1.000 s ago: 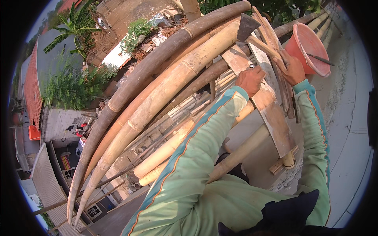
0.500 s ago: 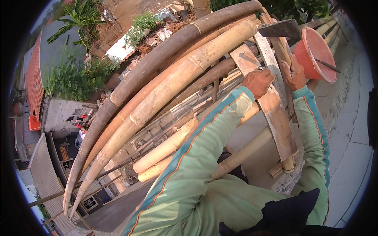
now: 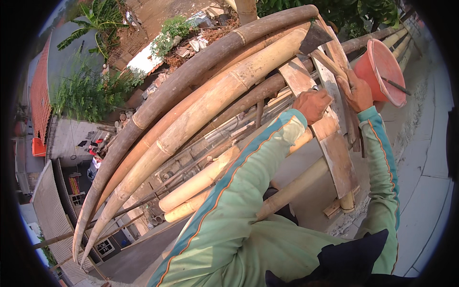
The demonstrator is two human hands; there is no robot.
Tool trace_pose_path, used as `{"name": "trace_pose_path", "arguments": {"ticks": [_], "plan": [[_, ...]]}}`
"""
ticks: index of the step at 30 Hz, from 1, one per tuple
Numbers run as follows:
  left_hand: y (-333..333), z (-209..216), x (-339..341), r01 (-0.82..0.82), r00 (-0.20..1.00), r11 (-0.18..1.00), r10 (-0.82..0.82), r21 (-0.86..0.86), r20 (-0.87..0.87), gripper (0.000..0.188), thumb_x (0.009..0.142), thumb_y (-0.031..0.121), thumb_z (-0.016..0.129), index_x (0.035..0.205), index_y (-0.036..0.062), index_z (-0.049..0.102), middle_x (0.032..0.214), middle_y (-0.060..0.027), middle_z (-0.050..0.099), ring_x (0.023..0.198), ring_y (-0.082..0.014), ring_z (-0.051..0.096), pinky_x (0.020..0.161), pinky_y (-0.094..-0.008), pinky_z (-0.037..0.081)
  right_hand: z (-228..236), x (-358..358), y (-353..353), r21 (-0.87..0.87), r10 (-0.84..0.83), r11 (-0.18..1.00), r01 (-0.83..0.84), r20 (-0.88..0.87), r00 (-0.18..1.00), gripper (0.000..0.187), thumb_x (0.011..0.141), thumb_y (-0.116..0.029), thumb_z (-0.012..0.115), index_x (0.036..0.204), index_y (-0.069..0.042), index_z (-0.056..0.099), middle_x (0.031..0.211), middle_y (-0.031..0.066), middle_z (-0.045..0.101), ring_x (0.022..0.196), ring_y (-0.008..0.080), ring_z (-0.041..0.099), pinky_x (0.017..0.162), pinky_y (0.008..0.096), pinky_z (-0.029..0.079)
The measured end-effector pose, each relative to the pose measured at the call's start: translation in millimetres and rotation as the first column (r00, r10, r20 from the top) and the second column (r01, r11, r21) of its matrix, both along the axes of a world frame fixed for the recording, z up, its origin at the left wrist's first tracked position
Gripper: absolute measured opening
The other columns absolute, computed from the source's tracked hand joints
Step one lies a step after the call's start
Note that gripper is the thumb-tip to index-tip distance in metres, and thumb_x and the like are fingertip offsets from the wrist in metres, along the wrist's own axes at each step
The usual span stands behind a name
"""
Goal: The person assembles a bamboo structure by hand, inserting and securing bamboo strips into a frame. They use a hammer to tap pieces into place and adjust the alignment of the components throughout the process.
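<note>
My right hand [image 3: 357,92] is closed round the wooden handle of a hatchet-like tool [image 3: 315,38] with a broad dark blade, held above the boards. My left hand [image 3: 313,104] is closed and rests on a wooden board [image 3: 338,158]; a small shiny metal bit shows at its fingers, but what they grip is hidden. Beside that board stands a pale, worn plank [image 3: 327,79]. Thick bamboo poles [image 3: 210,100] lie bent by the lens to the left of my hands.
A red bucket [image 3: 382,71] with a dark rod stands right of my right hand. More bamboo [image 3: 296,186] passes under the board. Grey slabs [image 3: 420,191] run along the right. Far below left are roofs [image 3: 57,201], shrubs [image 3: 81,93] and rubble.
The tool's dark head has swung left and down, and its handle now slants across the boards. My right hand has turned with it. The left hand has barely moved.
</note>
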State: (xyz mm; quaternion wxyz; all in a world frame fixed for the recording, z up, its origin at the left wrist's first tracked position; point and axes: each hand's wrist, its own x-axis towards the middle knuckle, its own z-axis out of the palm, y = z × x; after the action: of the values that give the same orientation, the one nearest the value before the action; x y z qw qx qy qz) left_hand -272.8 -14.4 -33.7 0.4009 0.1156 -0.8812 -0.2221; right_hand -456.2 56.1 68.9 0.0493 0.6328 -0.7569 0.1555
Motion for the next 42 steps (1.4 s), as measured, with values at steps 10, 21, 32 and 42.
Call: {"name": "trace_pose_path", "arguments": {"ticks": [10, 21, 32, 42], "plan": [[6.8, 10.6, -4.1, -0.053, 0.998, 0.998, 0.055, 0.039, -0.041, 0.018, 0.085, 0.005, 0.067, 0.102, 0.0104, 0.068, 0.091, -0.0109, 0.065, 0.081, -0.0348, 0.069, 0.07, -0.0469, 0.056, 10.3, 2.9, 77.4, -0.172, 0.026, 0.979, 0.107, 0.629, 0.777, 0.048, 0.102, -0.046, 0.065, 0.121, -0.003, 0.068, 0.097, 0.0105, 0.072, 0.084, 0.0229, 0.066, 0.078, 0.0412, 0.053], [107.2, 47.8, 99.5, 0.359, 0.931, 0.127, 0.022, 0.925, -0.365, 0.04, 0.097, 0.032, 0.078, 0.115, -0.0026, 0.066, 0.096, -0.0036, 0.065, 0.089, -0.0129, 0.058, 0.08, -0.0285, 0.048, 20.6, 165.5, 152.2, 0.17, -0.13, 0.985, -0.002, 0.762, 0.634, 0.046, 0.097, -0.04, 0.07, 0.122, -0.001, 0.068, 0.113, 0.0199, 0.072, 0.1, 0.0313, 0.069, 0.091, 0.043, 0.051], [94.8, 3.2, 218.9, 0.049, 0.883, 0.342, 0.425, 0.938, -0.2, 0.021, 0.1, 0.023, 0.068, 0.098, 0.0026, 0.061, 0.087, -0.0053, 0.062, 0.081, -0.0153, 0.061, 0.076, -0.0328, 0.051, -51.0, 6.3, 104.7, 0.059, 0.083, 0.996, -0.074, -0.183, 0.98, 0.04, 0.102, -0.043, 0.061, 0.14, -0.034, 0.067, 0.162, 0.0112, 0.043, 0.153, 0.0329, 0.034, 0.123, 0.0568, 0.025], [89.9, 16.0, 215.5, 0.059, 0.878, 0.22, 0.452, 0.974, -0.156, 0.024, 0.096, 0.025, 0.069, 0.092, 0.004, 0.06, 0.084, -0.0018, 0.058, 0.077, -0.0122, 0.054, 0.074, -0.028, 0.045, -32.9, -21.6, 101.3, 0.382, 0.293, 0.906, -0.18, -0.263, 0.919, 0.077, 0.09, -0.04, 0.075, 0.16, -0.04, 0.041, 0.172, 0.0049, 0.028, 0.16, 0.0353, 0.02, 0.126, 0.0619, 0.022]]}}
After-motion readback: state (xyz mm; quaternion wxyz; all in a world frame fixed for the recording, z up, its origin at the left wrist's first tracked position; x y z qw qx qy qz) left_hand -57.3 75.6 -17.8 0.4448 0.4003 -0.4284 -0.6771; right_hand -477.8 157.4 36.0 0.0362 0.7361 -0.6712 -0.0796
